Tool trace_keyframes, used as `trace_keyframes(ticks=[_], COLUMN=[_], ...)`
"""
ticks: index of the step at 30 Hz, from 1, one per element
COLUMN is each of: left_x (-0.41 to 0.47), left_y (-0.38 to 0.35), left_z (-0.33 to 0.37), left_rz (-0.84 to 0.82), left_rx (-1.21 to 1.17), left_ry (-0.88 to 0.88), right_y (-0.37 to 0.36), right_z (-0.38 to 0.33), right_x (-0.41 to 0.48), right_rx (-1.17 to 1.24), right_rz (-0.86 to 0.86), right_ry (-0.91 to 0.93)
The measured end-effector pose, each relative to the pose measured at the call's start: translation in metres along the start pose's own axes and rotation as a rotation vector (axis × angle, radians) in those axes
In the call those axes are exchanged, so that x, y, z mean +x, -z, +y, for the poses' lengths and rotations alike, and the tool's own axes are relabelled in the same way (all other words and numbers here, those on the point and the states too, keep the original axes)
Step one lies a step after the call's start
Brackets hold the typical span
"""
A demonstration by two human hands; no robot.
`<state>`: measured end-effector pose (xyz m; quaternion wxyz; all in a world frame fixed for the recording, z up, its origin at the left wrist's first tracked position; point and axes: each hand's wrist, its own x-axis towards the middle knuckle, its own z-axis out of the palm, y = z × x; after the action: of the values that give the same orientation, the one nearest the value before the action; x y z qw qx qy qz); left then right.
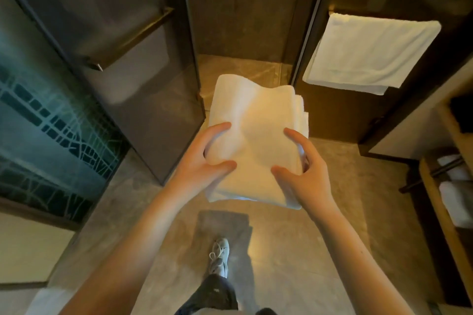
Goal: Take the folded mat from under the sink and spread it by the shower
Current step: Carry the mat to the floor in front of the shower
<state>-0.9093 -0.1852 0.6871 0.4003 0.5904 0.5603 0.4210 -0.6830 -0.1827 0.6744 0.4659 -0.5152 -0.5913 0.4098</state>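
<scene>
head view: at the left stands a dark frosted glass shower door with a bronze bar handle. just right of it the left hand grips the left edge of the folded white terry mat, thumb and forefinger curled over its top. the mat is held in the air above the brown stone floor, in front of the shower opening. the right hand holds the layered right side, thumb on top, fingers curled round the edge. farther right a white towel hangs on a rail, and a wooden shelf unit holds rolled white towels.
</scene>
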Motion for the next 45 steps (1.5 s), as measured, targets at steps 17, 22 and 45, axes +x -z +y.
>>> trace_keyframes(ticks=[17, 22, 45], left_x=[0.269, 0.312, 0.507], left_y=[0.013, -0.006, -0.256], left_z=[-0.035, -0.074, -0.773], left_rz=[-0.24, -0.261, -0.325], left_rx=[-0.103, -0.115, -0.106], left_ry=[-0.021, 0.111, 0.301], right_y=[-0.012, -0.008, -0.166], right_z=[0.023, 0.075, 0.818], right_x=[0.239, 0.296, 0.427], right_rx=[-0.151, -0.17, -0.177], right_rz=[0.075, 0.002, -0.015], right_ry=[-0.052, -0.056, -0.125])
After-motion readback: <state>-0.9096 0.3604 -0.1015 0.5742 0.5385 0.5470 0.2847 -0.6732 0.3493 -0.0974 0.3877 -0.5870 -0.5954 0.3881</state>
